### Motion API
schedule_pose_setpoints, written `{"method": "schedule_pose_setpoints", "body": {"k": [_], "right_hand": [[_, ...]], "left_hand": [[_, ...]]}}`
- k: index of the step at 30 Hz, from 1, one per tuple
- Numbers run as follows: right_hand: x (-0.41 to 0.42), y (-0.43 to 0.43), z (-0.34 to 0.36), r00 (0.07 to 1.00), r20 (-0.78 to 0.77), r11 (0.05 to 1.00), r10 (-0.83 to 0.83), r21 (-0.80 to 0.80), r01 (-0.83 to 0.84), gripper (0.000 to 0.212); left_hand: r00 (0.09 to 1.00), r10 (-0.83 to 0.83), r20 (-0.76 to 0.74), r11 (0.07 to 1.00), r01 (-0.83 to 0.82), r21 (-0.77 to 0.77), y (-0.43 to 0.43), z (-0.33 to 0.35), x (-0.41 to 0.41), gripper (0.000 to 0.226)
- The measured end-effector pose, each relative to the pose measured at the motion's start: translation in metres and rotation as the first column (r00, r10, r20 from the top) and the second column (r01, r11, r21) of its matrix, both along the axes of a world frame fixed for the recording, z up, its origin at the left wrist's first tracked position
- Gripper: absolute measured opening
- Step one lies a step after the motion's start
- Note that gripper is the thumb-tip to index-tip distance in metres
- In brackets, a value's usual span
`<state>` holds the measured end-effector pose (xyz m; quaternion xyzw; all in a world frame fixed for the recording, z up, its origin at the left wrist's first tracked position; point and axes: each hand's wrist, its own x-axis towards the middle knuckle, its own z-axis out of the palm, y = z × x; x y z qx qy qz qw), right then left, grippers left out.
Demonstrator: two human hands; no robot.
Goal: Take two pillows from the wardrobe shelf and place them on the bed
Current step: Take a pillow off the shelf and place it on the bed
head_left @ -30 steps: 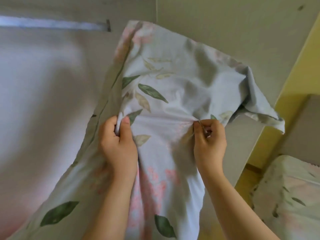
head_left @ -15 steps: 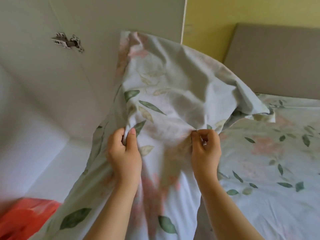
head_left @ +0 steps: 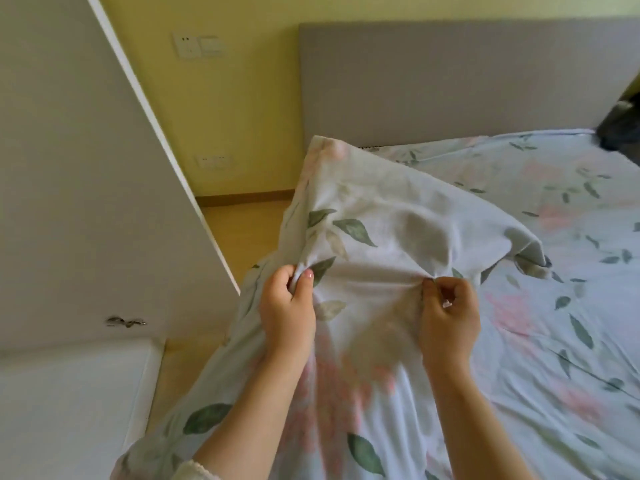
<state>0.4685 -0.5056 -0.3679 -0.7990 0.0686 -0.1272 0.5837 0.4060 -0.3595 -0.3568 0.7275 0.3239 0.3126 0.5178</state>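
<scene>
A pale pillow [head_left: 381, 216] printed with green leaves and pink flowers hangs in front of me, held up by both hands. My left hand [head_left: 287, 306] pinches a fold of its cover on the left side. Gripping the fabric further right is my right hand [head_left: 450, 313]. The pillow's far end points toward the bed [head_left: 571, 306], whose sheet carries the same leaf and flower print. Its lower end drops past my forearms to the bottom of the view. I see only this one pillow.
The white wardrobe door [head_left: 86, 168] stands open at the left with a hinge [head_left: 126, 322] near its base. A grey headboard [head_left: 450, 81] backs the bed. Yellow wall with sockets [head_left: 197, 46] and a strip of wooden floor [head_left: 239, 216] lie between wardrobe and bed. A dark object [head_left: 620, 126] sits at far right.
My view has swung from the wardrobe interior toward the bed. The pillow has come out with both hands keeping the same grip and now hangs over the bed's near edge.
</scene>
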Motion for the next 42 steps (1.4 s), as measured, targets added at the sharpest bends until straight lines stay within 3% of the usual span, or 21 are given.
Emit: {"method": "schedule_pose_setpoints", "body": {"k": [12,21,27,32,42], "right_hand": [[0.047,-0.032,-0.005,0.968,-0.085,0.97,-0.238,0.032,0.241,0.02],[0.162,0.026,-0.012,0.908,-0.112,0.912,-0.404,0.023,0.409,0.013],[0.227,0.075,-0.007,0.83,-0.177,0.836,-0.529,0.063,0.546,0.027],[0.253,0.083,-0.006,0.8,-0.196,0.804,-0.567,0.077,0.589,0.014],[0.302,0.063,-0.001,0.824,-0.157,0.812,-0.544,0.148,0.565,0.021]], "left_hand": [[0.966,-0.243,-0.09,0.97,0.243,-0.006,-0.016,-0.015,0.1,0.027],[0.897,-0.428,-0.109,0.903,0.428,-0.025,0.044,-0.024,0.25,0.029],[0.843,-0.516,-0.155,0.848,0.528,0.045,0.08,-0.008,0.337,0.02],[0.813,-0.559,-0.161,0.816,0.574,0.065,0.082,-0.006,0.376,0.02],[0.803,-0.582,-0.127,0.801,0.594,0.078,0.069,0.005,0.425,0.022]]}}
